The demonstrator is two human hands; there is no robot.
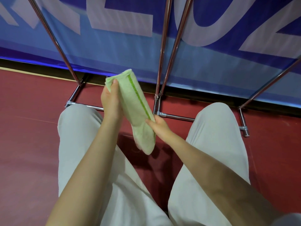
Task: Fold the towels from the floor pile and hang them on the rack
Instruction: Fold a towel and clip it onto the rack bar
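Your forearms reach out over pale trouser legs (pixel 91 160) to a folded green towel (pixel 136 111), held in the air between your knees and above the dark red floor (pixel 29 128). Folded into a narrow strip, the towel runs its long axis from upper left, away from you, down to lower right, toward you, with a darker green stripe (pixel 138 97) along its length. Your left hand (pixel 111 101) grips the far end, thumb pressed flat on the top face and fingers hidden beneath; your right hand (pixel 158 124) pinches the right edge toward the near end, and the rounded tail hangs free below it. Beyond the towel stand the chrome poles of the rack (pixel 164 46), their base bars on the floor just past your knees; the hanging rail itself is out of frame, so judge it to lie up and ahead. Your left hand sits nearer the poles and looks best placed to lead the strip up. Behind the rack hangs a blue banner (pixel 114 46) with large pale lettering. No floor pile shows.
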